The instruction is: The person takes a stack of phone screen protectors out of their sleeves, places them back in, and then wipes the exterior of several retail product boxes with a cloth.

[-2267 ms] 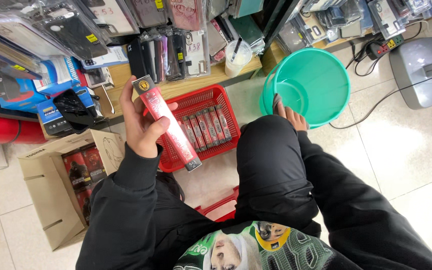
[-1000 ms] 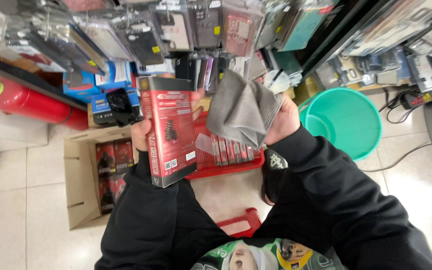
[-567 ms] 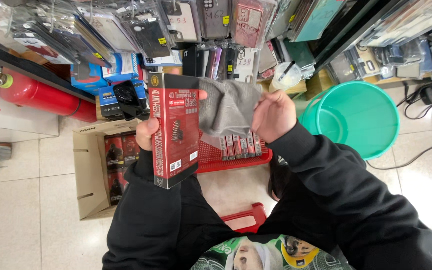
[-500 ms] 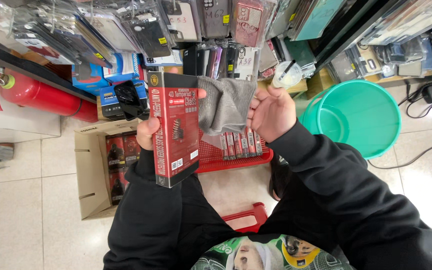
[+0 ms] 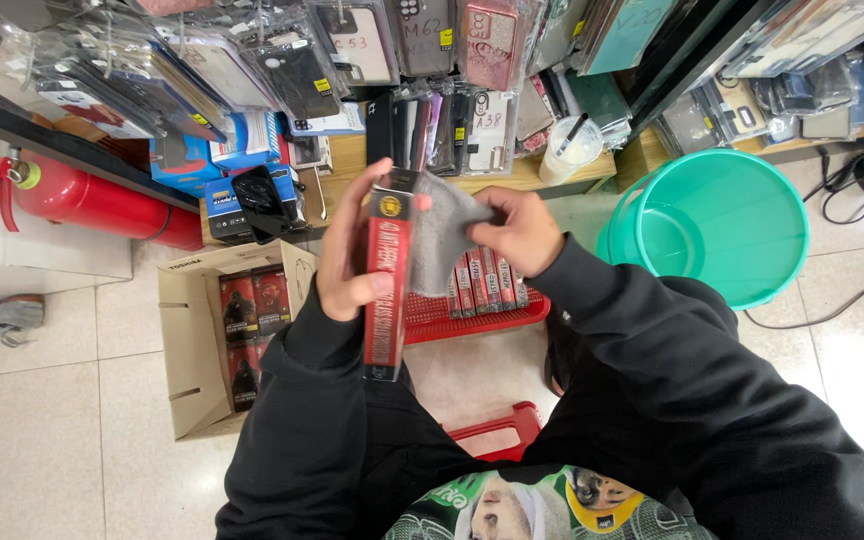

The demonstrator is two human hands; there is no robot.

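Left hand (image 5: 347,262) clamped round a slim red box (image 5: 388,280) — held edge-on, long axis running away from the body — with right hand (image 5: 517,228) just beside it to the right, pinching a grey cloth (image 5: 439,240) flat against the box's upper face — above a red basket (image 5: 472,312).

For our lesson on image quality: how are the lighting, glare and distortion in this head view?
Head view: even, bright lighting with soft shadows; glare on the clear plastic-wrapped phone cases; wide-angle bending at the edges; the slim red box and grey cloth look sharp.
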